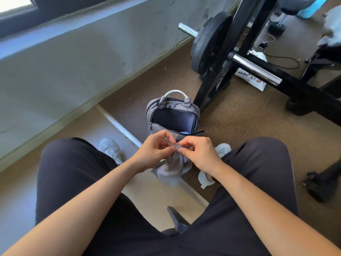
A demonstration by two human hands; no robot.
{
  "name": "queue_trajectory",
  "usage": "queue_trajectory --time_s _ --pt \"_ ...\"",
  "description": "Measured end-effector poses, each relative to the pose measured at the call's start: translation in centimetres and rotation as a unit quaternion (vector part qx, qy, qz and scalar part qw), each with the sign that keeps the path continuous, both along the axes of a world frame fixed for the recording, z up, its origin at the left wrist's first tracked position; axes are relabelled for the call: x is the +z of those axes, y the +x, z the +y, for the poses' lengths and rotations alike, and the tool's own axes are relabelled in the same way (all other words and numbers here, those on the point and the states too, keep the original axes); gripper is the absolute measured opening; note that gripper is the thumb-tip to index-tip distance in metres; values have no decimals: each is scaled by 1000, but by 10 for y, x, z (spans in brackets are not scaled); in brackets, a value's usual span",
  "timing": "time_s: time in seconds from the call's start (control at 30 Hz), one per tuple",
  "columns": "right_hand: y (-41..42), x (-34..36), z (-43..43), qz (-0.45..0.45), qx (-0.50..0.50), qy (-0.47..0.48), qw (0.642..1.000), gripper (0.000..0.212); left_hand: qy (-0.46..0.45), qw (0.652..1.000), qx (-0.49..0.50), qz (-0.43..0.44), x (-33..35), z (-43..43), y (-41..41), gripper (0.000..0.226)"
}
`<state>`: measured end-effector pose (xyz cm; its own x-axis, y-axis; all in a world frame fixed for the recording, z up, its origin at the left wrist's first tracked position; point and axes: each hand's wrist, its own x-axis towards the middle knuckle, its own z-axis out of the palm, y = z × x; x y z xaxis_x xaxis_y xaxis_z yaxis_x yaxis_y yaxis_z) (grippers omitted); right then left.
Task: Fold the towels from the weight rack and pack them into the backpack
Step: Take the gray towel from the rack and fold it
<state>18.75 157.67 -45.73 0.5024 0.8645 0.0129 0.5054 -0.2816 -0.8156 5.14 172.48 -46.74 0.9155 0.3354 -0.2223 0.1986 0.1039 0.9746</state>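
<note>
Above the brown floor (pixel 230 122), grey towel (pixel 172 169) hangs below both hands' grip

Black weight plates (pixel 210 43) sit on a chrome bar (pixel 255 69) above a brown speckled floor (pixel 230 117). A white printed bag (pixel 251 79) lies under the bar, near a thin dark cable (pixel 285 60). A dumbbell (pixel 276 26) stands farther back. A white sneaker (pixel 110 150) rests near the scuffed grey wall (pixel 73 61), below a window (pixel 16 4).
</note>
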Motion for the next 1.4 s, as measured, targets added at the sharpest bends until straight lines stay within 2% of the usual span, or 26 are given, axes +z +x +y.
queue_trajectory --time_s 0.13,0.2,0.3,0.6,0.7,0.77,0.87,0.93,1.03,1.13,1.23,1.3,1.4 --pt "2 1 0 -45 -8 -8 999 10 84 996 -11 -1 -5 0 -2 18" --pt "4 2 -1 -55 -12 -12 998 7 89 996 9 -5 -7 3 -1 20" --pt "6 5 -2 -17 -23 -15 999 5 97 995 15 1 -10 8 0 14" --pt "8 3 -6 82 -7 31 996 6 197 977 -70 37 -27 8 -2 11" --pt "11 3 -7 78 -26 62 995 10 269 951 -135 72 -33 9 -3 16" --pt "16 6 -9 59 -55 89 993 7 319 925 -170 119 -38 10 -6 8" --pt "23 10 -13 15 -125 122 985 5 380 877 -219 198 -51 15 -10 41" --pt "28 11 -15 0 -170 136 976 6 402 853 -234 235 -52 15 -13 35" --pt "38 10 -17 -26 -223 142 964 8 427 837 -228 256 -52 15 -15 42" --pt "51 8 -21 -31 -283 138 949 8 430 848 -184 247 -51 17 -19 41" --pt "67 7 -29 -23 -333 115 936 9 431 867 -111 227 -48 27 -24 26" --pt "78 6 -34 -5 -362 101 927 11 409 891 -59 186 -42 32 -29 12" --pt "89 4 -39 44 -395 72 915 12 366 924 36 108 -28 39 -35 29"
